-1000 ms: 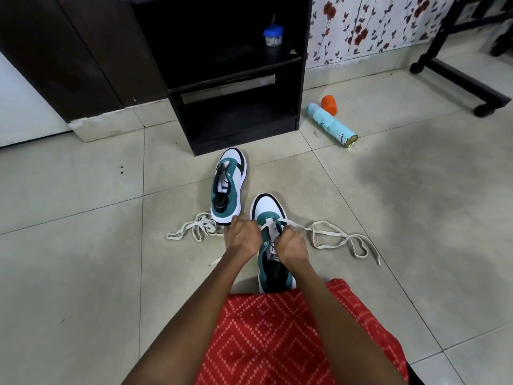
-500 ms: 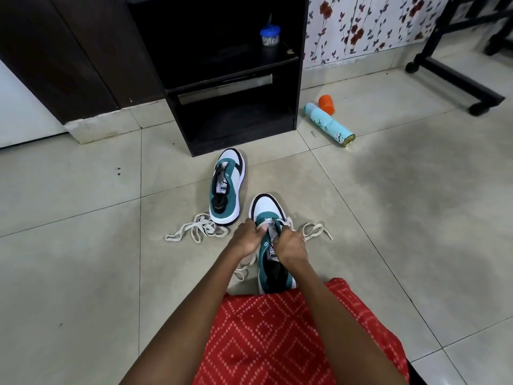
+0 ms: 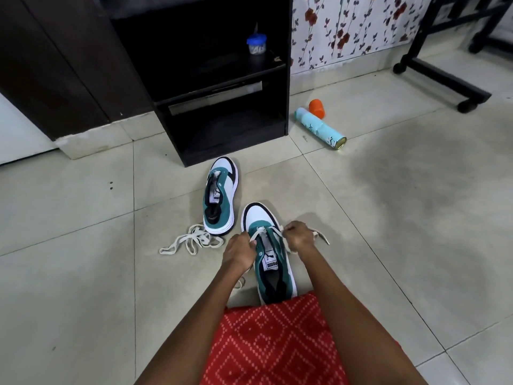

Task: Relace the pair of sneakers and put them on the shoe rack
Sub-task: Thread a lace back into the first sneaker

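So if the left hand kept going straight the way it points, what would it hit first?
Most likely the toe of the near sneaker, whose lace the left hand pinches; it sits right beside that shoe. Depth is unclear.

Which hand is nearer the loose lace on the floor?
Left. The left hand is just beside the loose lace; the right hand is beyond the near sneaker, farther off.

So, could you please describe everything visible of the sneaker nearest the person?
The near sneaker stands upright on the tiled floor, toe pointing away. White toe with black edging, teal upper, white sole, white tongue label, dark lining. A cream lace crosses its front eyelets; the left hand and right hand each pinch a side. Red cloth hides its heel.
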